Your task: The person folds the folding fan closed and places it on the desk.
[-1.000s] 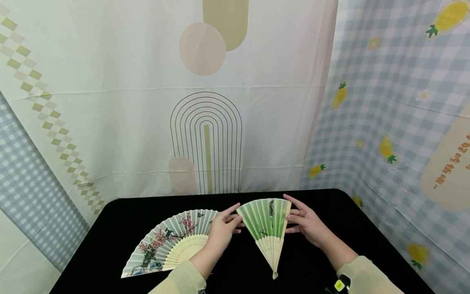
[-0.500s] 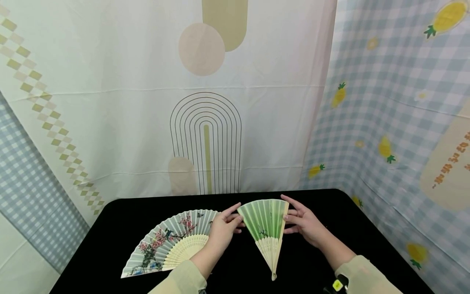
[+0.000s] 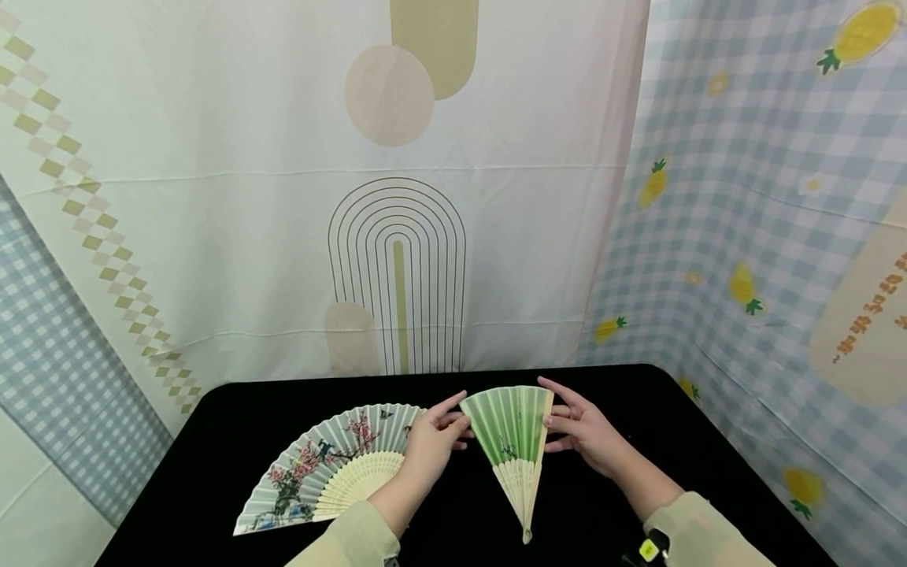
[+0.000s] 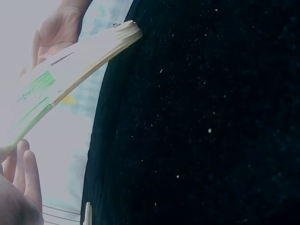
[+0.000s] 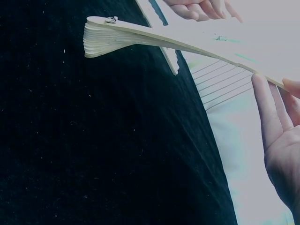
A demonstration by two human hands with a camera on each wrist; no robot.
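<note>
Head view:
Green fan [image 3: 512,429]: partly spread, raised off the black surface [image 3: 212,441], pivot toward the body, leaf away.
Left hand [image 3: 428,445]: fingertips pinching the left edge of the leaf.
Right hand [image 3: 588,433]: fingers nearly straight, pressed flat against the right guard stick.
Flower fan [image 3: 333,468]: fully spread, flat on the surface, just left of the left hand.
Step in hand, judged: closing the green fan between both hands.

Left wrist view:
Green fan [image 4: 70,70]: seen edge-on, sticks stacked toward the pivot, clear of the surface [image 4: 211,117].
Left hand [image 4: 18,187]: only a few fingers at the frame corner, at the leaf's near end; hold itself hidden here.
Advice: press on the guard, not on the paper, to spare the pleats.

Right wrist view:
Green fan [image 5: 187,42]: ribs bunched at the rivet, leaf running off to the right.
Right hand [image 5: 281,136]: palm showing, one fingertip under the guard, no curl round it.
Advice: bring both edges together evenly, along the existing folds; watch for a pleat bending the wrong way; keep the pivot steady and clear of the flower fan.
</note>
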